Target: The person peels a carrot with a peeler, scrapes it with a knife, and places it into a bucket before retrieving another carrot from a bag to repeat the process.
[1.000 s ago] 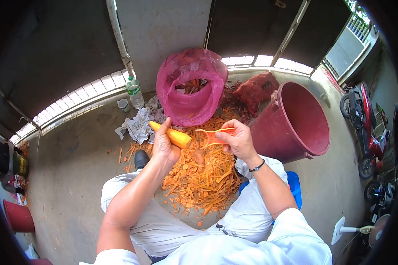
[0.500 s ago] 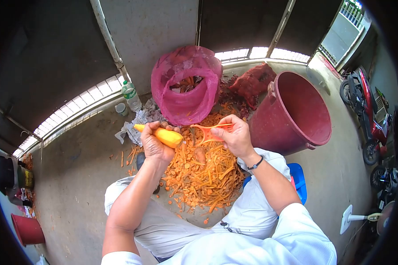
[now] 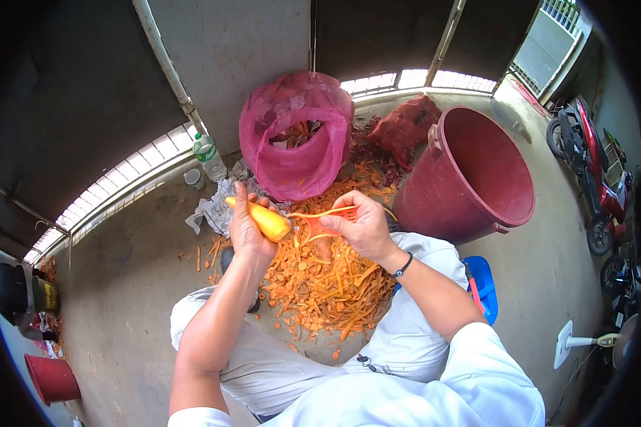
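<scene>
Two hands were busy over the heap: my left hand (image 3: 248,229) was clenched around a carrot (image 3: 262,218), its peeled end pointing right toward the orange peeler (image 3: 327,217) pinched in my right hand (image 3: 362,226). I judged this to be mid-peeling, the blade sitting just beside the carrot's near tip (contact itself too small to tell). The next move, I reckoned, called for turning the carrot in the left grip to offer an unpeeled face. Peelings (image 3: 327,285) lay on the floor below; the pink sack (image 3: 292,164) stood farther off.
</scene>
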A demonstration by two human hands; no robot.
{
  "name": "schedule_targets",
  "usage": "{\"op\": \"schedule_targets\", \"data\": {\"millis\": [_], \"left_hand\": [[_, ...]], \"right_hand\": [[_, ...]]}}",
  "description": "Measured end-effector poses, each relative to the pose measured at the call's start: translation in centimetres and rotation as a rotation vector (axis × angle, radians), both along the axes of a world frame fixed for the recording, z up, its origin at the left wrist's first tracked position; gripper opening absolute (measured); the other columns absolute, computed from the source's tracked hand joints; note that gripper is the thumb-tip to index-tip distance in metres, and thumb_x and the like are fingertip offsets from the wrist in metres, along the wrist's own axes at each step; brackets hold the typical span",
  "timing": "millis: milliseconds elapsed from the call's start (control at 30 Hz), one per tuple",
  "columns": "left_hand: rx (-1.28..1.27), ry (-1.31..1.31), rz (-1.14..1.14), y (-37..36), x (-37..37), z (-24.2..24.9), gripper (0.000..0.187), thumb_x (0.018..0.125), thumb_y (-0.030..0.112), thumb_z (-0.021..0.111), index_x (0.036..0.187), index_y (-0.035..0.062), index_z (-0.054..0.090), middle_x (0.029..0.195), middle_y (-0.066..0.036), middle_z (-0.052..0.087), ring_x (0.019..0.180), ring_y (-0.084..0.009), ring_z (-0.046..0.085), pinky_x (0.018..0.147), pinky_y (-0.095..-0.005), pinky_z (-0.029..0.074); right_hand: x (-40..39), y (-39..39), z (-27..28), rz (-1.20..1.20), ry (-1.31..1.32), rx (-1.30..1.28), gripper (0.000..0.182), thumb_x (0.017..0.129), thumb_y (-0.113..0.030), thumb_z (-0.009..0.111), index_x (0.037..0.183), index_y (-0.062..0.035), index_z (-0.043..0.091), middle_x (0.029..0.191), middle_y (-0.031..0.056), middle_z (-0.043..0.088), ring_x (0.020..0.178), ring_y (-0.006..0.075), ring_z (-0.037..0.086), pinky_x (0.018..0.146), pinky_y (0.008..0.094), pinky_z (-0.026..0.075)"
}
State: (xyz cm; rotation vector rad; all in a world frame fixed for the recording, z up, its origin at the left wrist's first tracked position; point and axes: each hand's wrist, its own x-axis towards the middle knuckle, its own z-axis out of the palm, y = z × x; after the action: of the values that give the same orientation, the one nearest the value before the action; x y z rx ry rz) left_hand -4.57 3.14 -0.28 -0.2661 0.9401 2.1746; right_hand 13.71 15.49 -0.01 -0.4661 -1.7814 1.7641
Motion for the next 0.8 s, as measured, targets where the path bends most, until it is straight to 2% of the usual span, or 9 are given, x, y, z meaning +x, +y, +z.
{"op": "schedule_targets", "data": {"millis": [167, 267, 333, 400, 433, 533, 600, 733, 800], "left_hand": [[0.072, -0.009, 0.029, 0.6, 0.0, -1.1, 0.043, 0.090, 0.049, 0.077, 0.093, 0.0140, 0.052, 0.078, -0.005, 0.058, 0.070, -0.0248, 0.061, 0.067, -0.0435, 0.054], [0.123, -0.015, 0.034, 1.0, -0.1, -0.7, 0.041, 0.092, 0.048, 0.076, 0.091, 0.0145, 0.052, 0.076, -0.004, 0.057, 0.068, -0.0246, 0.059, 0.068, -0.0447, 0.054], [0.168, -0.008, 0.021, 0.9, 0.1, -0.6, 0.039, 0.092, 0.047, 0.076, 0.088, 0.0154, 0.052, 0.069, -0.001, 0.054, 0.062, -0.0220, 0.057, 0.067, -0.0437, 0.053], [0.243, -0.020, 0.032, 0.1, -1.3, 0.7, 0.036, 0.093, 0.043, 0.076, 0.084, 0.0167, 0.053, 0.065, 0.001, 0.052, 0.059, -0.0175, 0.054, 0.065, -0.0406, 0.051], [0.268, 0.061, 0.042, -0.3, -1.8, 1.6, 0.034, 0.096, 0.040, 0.073, 0.081, 0.0178, 0.053, 0.065, 0.003, 0.052, 0.058, -0.0145, 0.053, 0.063, -0.0383, 0.050], [0.267, 0.011, 0.062, -0.7, -2.1, 2.1, 0.027, 0.091, 0.035, 0.069, 0.079, 0.0165, 0.054, 0.070, -0.003, 0.054, 0.066, -0.0188, 0.055, 0.069, -0.0411, 0.049], [0.317, -0.053, 0.016, -0.3, -1.8, 0.8, 0.029, 0.086, 0.038, 0.070, 0.075, 0.0159, 0.053, 0.073, -0.006, 0.056, 0.070, -0.0208, 0.056, 0.072, -0.0440, 0.049], [0.186, -0.100, 0.017, 0.0, -0.6, 0.1, 0.039, 0.088, 0.046, 0.069, 0.071, 0.0167, 0.051, 0.064, -0.003, 0.052, 0.064, -0.0209, 0.055, 0.068, -0.0449, 0.048], [0.171, -0.097, 0.044, 0.5, -0.5, 0.1, 0.041, 0.089, 0.048, 0.070, 0.069, 0.0173, 0.050, 0.060, -0.002, 0.050, 0.059, -0.0204, 0.054, 0.064, -0.0439, 0.049]], "right_hand": [[-0.4, 1.2, 0.0, -0.014, -0.080, -0.086, 0.023, 0.090, -0.007, 0.080, 0.101, -0.0010, 0.060, 0.090, 0.0051, 0.071, 0.082, 0.0077, 0.068, 0.071, 0.0225, 0.057], [-0.3, 1.3, -0.7, -0.024, -0.096, -0.048, 0.022, 0.090, -0.006, 0.079, 0.101, -0.0007, 0.061, 0.090, 0.0059, 0.072, 0.082, 0.0082, 0.069, 0.072, 0.0227, 0.057], [-0.3, 2.8, -2.8, -0.019, -0.068, -0.095, 0.021, 0.090, -0.007, 0.079, 0.099, -0.0005, 0.061, 0.090, 0.0067, 0.072, 0.081, 0.0086, 0.069, 0.070, 0.0229, 0.056], [0.6, 5.2, -4.0, -0.170, -0.297, 0.194, 0.021, 0.089, -0.010, 0.081, 0.095, -0.0006, 0.063, 0.085, 0.0047, 0.073, 0.078, 0.0086, 0.068, 0.068, 0.0249, 0.057], [0.8, 5.4, -3.6, -0.167, -0.252, 0.134, 0.022, 0.089, -0.012, 0.082, 0.095, -0.0016, 0.063, 0.083, 0.0035, 0.072, 0.073, 0.0088, 0.068, 0.064, 0.0251, 0.056], [0.8, 2.9, -1.1, -0.121, -0.112, -0.061, 0.023, 0.088, -0.014, 0.082, 0.095, -0.0026, 0.063, 0.080, 0.0021, 0.071, 0.068, 0.0075, 0.066, 0.060, 0.0237, 0.054], [0.8, 1.4, 0.1, -0.063, -0.141, -0.119, 0.023, 0.089, -0.014, 0.082, 0.096, -0.0036, 0.063, 0.081, 0.0013, 0.070, 0.069, 0.0049, 0.065, 0.060, 0.0217, 0.053], [0.0, 0.2, 0.2, -0.042, 0.020, -0.100, 0.022, 0.089, -0.013, 0.082, 0.097, -0.0039, 0.063, 0.084, 0.0008, 0.070, 0.075, 0.0038, 0.065, 0.063, 0.0209, 0.053], [-0.7, 0.6, -0.9, -0.030, 0.101, 0.173, 0.024, 0.090, -0.014, 0.082, 0.098, -0.0053, 0.060, 0.081, 0.0010, 0.068, 0.058, 0.0029, 0.055, 0.047, 0.0189, 0.041]]}}
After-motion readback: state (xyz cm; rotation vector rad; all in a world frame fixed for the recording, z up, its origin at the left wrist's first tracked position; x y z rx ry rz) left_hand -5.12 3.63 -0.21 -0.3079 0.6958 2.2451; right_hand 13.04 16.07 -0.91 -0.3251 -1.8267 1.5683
